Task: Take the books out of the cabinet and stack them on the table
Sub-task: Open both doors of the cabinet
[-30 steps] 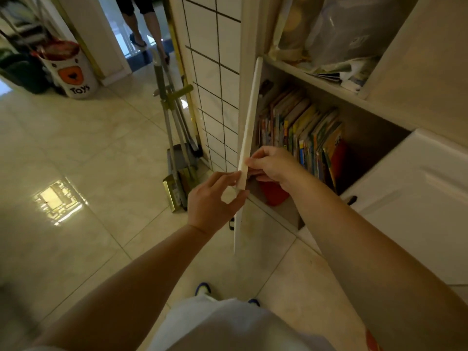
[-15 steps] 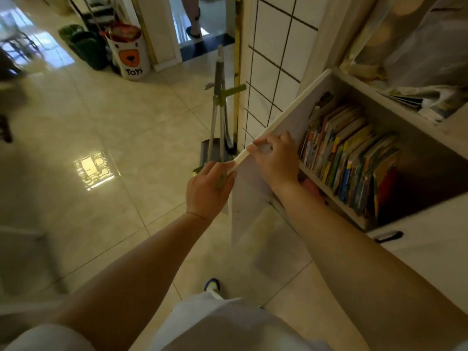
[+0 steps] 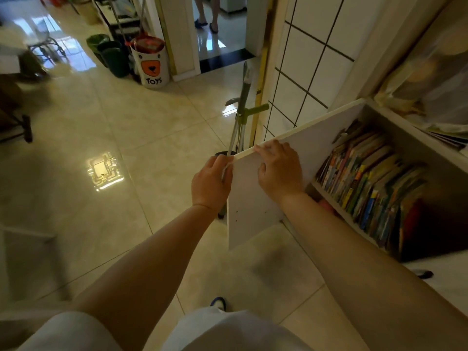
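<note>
Both hands on the open cabinet door (image 3: 291, 158): left hand (image 3: 211, 184) wrapped round its outer corner, right hand (image 3: 279, 171) with fingers hooked over the top edge, a holding grip each. Books (image 3: 372, 183) packed upright on the shelf inside, right of the right hand, untouched. Glossy tiled floor (image 3: 141, 138) to the left; broom and dustpan (image 3: 238, 127) just behind the door; toy bin (image 3: 153, 63) near the doorway.

Glossy beige tiled floor (image 3: 131, 138), window glare reflected at left. Far left: white bin (image 3: 152, 64) marked "Toys" with bear face, dark green bins (image 3: 109, 55) just beside it. Broom and dustpan set (image 3: 240, 117) stands upright against white tiled wall (image 3: 311, 62); a person's legs (image 3: 207, 11) show in far doorway.
</note>
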